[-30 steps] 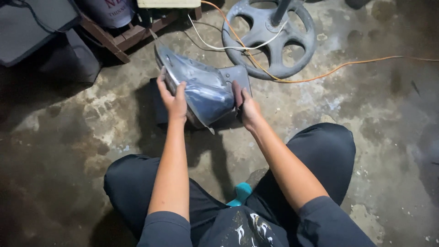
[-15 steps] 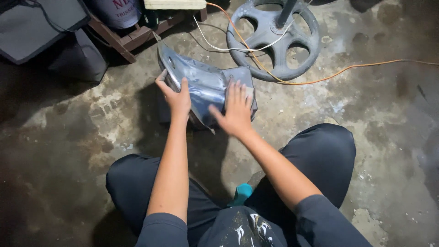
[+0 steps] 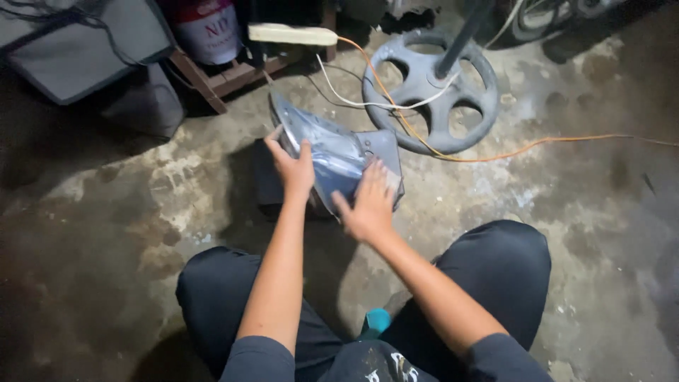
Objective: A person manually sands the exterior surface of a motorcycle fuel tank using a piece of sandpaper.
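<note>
While the left hand [image 3: 293, 170] is gripping the shiny grey cover [image 3: 339, 152] by its edge, the right hand [image 3: 368, 205] is lying flat and open on it. It may be slipping from that one grip onto the hard floor [image 3: 566, 177] just below, getting scratched.

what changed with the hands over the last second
The right hand let go of the right edge of the grey panel and moved left onto its face, palm flat. The left hand kept its grip on the panel's left side; the panel stayed put.
</note>
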